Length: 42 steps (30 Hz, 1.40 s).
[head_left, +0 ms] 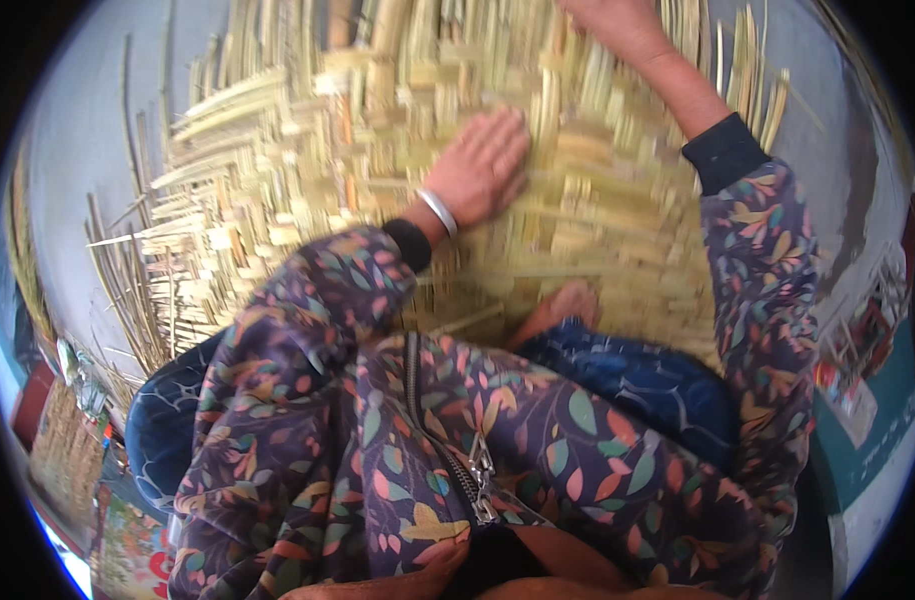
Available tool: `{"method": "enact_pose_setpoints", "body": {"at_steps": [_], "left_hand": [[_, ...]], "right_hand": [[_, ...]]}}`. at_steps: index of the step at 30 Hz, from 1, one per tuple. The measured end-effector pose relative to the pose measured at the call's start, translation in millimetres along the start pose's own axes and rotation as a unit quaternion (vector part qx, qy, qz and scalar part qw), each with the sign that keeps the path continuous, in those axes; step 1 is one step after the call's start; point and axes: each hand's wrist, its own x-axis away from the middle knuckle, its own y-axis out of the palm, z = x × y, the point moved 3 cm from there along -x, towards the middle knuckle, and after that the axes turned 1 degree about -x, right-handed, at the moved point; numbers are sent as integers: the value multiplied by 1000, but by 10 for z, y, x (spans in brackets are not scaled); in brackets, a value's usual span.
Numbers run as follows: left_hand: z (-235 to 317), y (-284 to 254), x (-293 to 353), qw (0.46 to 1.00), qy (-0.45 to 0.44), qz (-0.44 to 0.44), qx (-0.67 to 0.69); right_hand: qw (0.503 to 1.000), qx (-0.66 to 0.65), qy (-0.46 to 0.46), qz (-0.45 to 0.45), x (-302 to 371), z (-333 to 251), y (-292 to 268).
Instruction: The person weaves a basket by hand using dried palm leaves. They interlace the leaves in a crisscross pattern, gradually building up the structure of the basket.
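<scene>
Grey concrete floor [87, 130] fills the background, visible at 9 to 11 o'clock and again at 2 o'clock beyond the work.

Largest item: a wide, flat woven mat of pale yellow-green split bamboo strips [597, 200], lying on the floor and occupying the upper centre of the view from 10 to 2 o'clock. Its woven body is tight at the centre; loose unwoven strip ends [137, 270] splay outward off its edge at 9 to 10 o'clock, and more stand out along the 1 o'clock edge.

The person sits over the mat, wearing a dark jacket with a multicoloured leaf print [427, 440] and a metal zip, over dark blue patterned trousers [637, 380]. A bare foot [562, 305] rests on the mat just past the right knee, near centre.

Left hand [482, 165]: open, palm down, fingers extended toward 1 o'clock, pressed flat on the woven surface just above centre. A silver bangle [438, 211] sits on that wrist.

Right hand [617, 25]: at 12 o'clock on the mat's far part, cut by the upper rim of the view; whether it is open or grasping a strip cannot be determined.

Motion blur softens the weave detail.
</scene>
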Motion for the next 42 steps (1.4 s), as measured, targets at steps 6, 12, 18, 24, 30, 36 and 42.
{"method": "enact_pose_setpoints", "body": {"at_steps": [6,12,18,24,30,36,42], "left_hand": [[-29,118,-80,996,4,57,-68],[-71,189,-150,991,30,115,-55],[-59,-4,-120,989,29,144,22],[405,-97,339,981,155,80,82],[234,-130,357,994,40,-7,103],[-77,-158,174,997,34,-46,57],[-323,-307,181,993,-4,-100,69]], "right_hand": [[993,83,-83,-5,1243,219,58],[954,160,-252,-31,2580,406,812],[935,202,-291,-15,2658,455,1020],[939,219,-264,12,2424,120,1017],[962,202,-184,-7,2169,172,746],[965,192,-175,46,2044,205,607],[959,205,-178,87,1991,204,558]]}}
